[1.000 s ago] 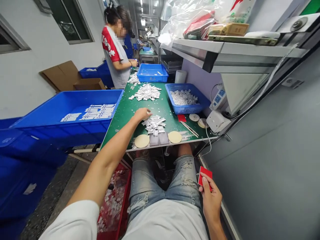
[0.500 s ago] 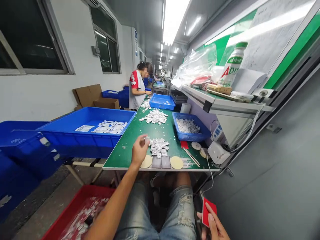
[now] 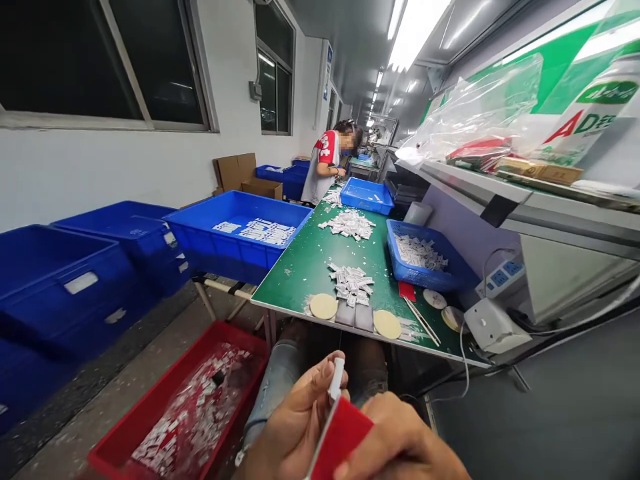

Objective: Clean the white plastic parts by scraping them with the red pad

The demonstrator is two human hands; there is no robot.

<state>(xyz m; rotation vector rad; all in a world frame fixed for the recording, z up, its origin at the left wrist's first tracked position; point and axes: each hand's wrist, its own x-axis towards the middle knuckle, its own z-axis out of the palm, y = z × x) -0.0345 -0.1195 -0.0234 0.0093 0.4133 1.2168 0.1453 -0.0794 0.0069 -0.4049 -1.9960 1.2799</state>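
Left hand (image 3: 293,430), now drawn back from the desk (image 3: 305,280), pinching a small white piece (image 3: 337,379) above the red card (image 3: 340,437) gripped in the closed right hand (image 3: 395,440).

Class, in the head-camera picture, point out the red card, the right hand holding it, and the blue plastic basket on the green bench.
Red card (image 3: 340,440): head view, on its face.
Right hand (image 3: 400,440): head view, on the back of the fingers.
Blue plastic basket (image 3: 415,277): head view, on its front wall.

Left hand (image 3: 293,427) pinching white piece (image 3: 337,379) just above red card (image 3: 341,440) in right hand (image 3: 400,443); green workbench (image 3: 305,280) ahead.
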